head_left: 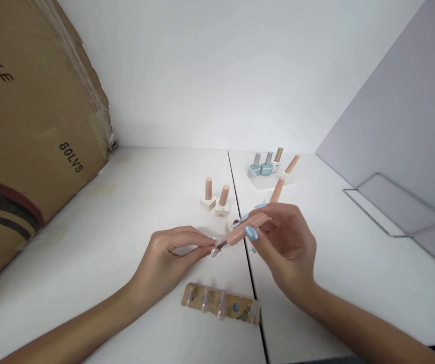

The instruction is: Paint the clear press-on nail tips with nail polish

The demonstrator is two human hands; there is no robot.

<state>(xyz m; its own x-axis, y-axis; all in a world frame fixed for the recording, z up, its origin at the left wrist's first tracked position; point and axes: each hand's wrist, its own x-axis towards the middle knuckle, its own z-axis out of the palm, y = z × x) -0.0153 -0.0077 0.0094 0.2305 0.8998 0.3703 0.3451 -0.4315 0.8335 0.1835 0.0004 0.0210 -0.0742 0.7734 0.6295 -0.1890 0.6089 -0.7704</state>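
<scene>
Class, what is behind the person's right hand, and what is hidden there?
Behind the right hand, a peach cap rises above it; farther back is a white tray of bottles. What lies below that cap is mostly covered by the hand.

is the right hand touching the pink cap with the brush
Touching: the head view shows the right hand gripping the pink cap, the thumb pressed along its near side and fingertips on the far side.
</scene>
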